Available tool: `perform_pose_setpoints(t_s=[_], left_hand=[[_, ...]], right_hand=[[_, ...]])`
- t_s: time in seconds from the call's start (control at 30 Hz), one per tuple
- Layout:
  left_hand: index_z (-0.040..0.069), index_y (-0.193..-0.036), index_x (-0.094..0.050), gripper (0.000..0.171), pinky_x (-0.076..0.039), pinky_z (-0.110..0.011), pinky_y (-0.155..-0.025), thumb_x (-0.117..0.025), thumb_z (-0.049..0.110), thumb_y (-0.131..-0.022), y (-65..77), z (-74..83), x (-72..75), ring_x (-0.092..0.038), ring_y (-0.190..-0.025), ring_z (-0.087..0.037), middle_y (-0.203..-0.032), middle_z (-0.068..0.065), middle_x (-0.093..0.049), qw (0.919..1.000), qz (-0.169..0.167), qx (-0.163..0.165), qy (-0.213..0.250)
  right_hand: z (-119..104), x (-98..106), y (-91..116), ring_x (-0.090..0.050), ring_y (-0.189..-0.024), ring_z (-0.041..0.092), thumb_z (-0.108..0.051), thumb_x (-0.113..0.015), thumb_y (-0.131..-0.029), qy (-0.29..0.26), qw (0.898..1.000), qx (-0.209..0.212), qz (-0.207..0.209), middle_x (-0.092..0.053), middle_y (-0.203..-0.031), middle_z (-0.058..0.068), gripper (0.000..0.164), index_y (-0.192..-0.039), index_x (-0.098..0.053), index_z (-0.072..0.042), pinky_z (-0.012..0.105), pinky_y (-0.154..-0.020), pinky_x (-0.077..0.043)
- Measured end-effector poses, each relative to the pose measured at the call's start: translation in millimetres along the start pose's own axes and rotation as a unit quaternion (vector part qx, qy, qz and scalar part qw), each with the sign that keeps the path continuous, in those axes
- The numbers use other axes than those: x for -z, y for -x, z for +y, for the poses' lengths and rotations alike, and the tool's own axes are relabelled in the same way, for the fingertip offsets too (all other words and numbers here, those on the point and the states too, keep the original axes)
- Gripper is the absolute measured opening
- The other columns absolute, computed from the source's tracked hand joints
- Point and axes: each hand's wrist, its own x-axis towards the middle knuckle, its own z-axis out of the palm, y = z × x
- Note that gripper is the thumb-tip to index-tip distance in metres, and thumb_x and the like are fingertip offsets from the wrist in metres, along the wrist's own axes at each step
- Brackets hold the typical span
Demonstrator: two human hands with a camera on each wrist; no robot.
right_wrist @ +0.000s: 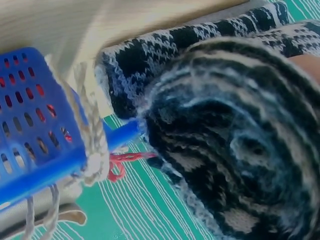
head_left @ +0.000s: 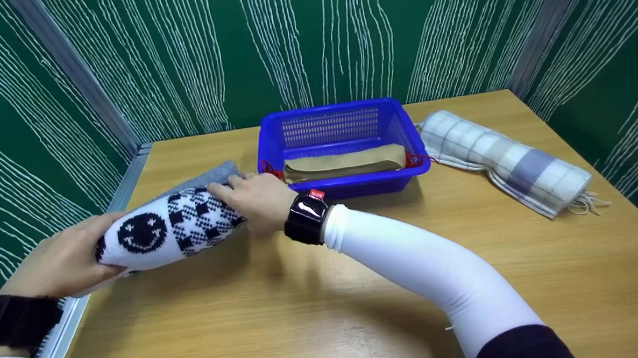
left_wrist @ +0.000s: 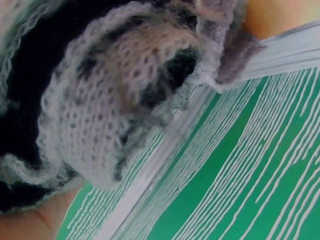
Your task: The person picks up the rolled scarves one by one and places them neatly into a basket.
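Scarf (head_left: 165,234): seemed mostly rolled — flap (head_left: 206,178) lay unrolled
Left hand (head_left: 69,257), right hand (head_left: 260,199): gripped it
Plaid (head_left: 504,157): lay rolled right of basket (head_left: 354,189)

The wood-grain desk (head_left: 356,290) is bounded on three sides by green panels (head_left: 310,50) bearing irregular white lines, with a grey post (head_left: 542,35) at each rear corner.
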Motion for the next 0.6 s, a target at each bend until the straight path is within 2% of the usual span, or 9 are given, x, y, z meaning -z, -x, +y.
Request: perform_pose_setpoints(t_s=[0.4, 0.6], left_hand=[[0.011, -0.151, -0.058, 0.079, -0.043, -0.082, -0.108, -0.094, 0.026, -0.081, -9.1, 5.3, 14.6, -0.062, -0.124, -0.047, -0.142, -0.025, -0.065, 0.9999, -0.002, 0.004, -0.009], [0.012, -0.149, -0.059, 0.079, -0.044, -0.082, -0.107, -0.095, 0.023, -0.080, -15.2, 8.3, 19.9, -0.061, -0.120, -0.046, -0.141, -0.025, -0.066, 0.9999, 0.005, 0.005, -0.010]], right_hand=[[8, 9, -3, -0.073, -0.122, 0.036, -0.018, -0.076, -0.094, -0.003, 1.000, 0.003, 0.029, -0.063, -0.150, 0.019, 0.076, -0.162, -0.043, -0.017, 0.049, -0.093, -0.066], [13, 14, -4, -0.070, -0.124, 0.037, -0.021, -0.075, -0.095, 0.001, 0.999, 0.000, 0.035, -0.064, -0.150, 0.019, 0.074, -0.162, -0.043, -0.016, 0.050, -0.095, -0.065]])
